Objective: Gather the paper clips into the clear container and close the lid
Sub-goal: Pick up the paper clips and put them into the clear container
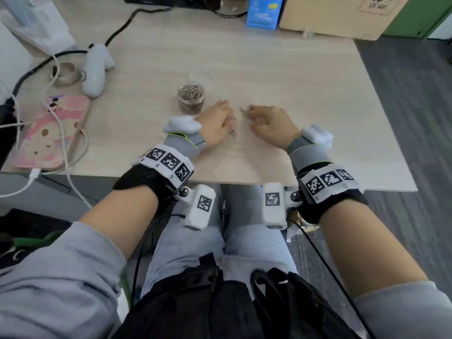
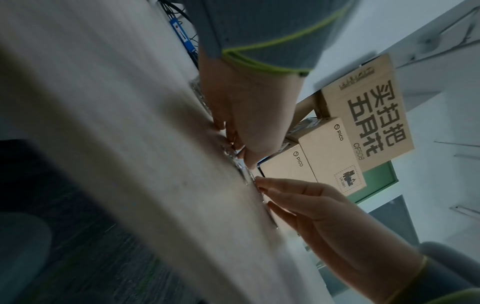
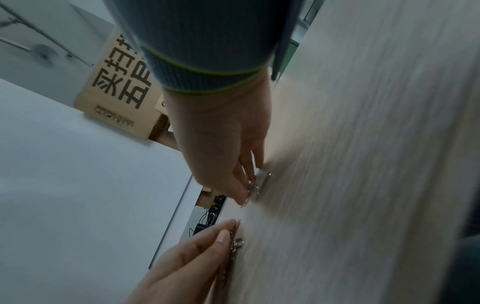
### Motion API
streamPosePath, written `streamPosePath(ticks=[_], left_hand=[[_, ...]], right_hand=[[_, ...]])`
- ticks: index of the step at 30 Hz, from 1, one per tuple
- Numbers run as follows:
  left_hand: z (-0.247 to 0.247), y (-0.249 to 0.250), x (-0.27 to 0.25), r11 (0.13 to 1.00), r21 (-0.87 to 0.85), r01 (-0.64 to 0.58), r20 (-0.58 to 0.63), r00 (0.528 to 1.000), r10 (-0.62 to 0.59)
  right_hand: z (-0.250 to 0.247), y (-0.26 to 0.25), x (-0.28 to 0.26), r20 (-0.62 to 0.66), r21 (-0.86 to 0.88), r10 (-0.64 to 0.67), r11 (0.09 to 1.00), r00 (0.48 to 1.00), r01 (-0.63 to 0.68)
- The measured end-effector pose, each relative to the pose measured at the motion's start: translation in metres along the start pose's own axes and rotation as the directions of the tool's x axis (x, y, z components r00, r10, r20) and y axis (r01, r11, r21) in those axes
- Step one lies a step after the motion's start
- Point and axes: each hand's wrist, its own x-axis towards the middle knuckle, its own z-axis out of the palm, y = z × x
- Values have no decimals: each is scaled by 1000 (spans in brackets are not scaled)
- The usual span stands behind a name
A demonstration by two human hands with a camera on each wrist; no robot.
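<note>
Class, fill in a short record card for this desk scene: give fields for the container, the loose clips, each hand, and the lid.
Container: clear container, open, holding many paper clips, standing on the table
Loose clips: a few paper clips lie on the table between the hands
Left hand: left hand low over clips beside the container
Right hand: right hand, its fingers touching a clip
Lid: not clearly visible

Cardboard boxes read "PICO", "UN 3481"; another, "CF508".

Clear container upright, lidless, full; paper clips beside.
</note>
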Motion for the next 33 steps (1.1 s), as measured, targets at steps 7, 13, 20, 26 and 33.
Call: streamPosePath(ticks=[7, 13, 20, 26, 33], left_hand=[[-1, 6, -26, 997, -70, -26, -92, 996, 19], [-8, -2, -25, 997, -58, 52, -192, 979, -62], [1, 0, -11, 958, -287, -3, -275, 958, -80], [-4, 0, -8, 918, -394, -40, -262, 962, -71], [-8, 2, -1, 982, -184, 30, -182, 981, -64]], right_hand=[[0, 15, -16, -116, 79, -27, 996, 993, 37], [-6, 29, -30, -231, 46, 127, 992, 965, -120], [5, 15, -10, -200, 114, 122, 988, 972, -101], [3, 13, 3, -187, 110, 68, 993, 980, -48], [4, 10, 18, -148, 121, 71, 991, 986, -53]])
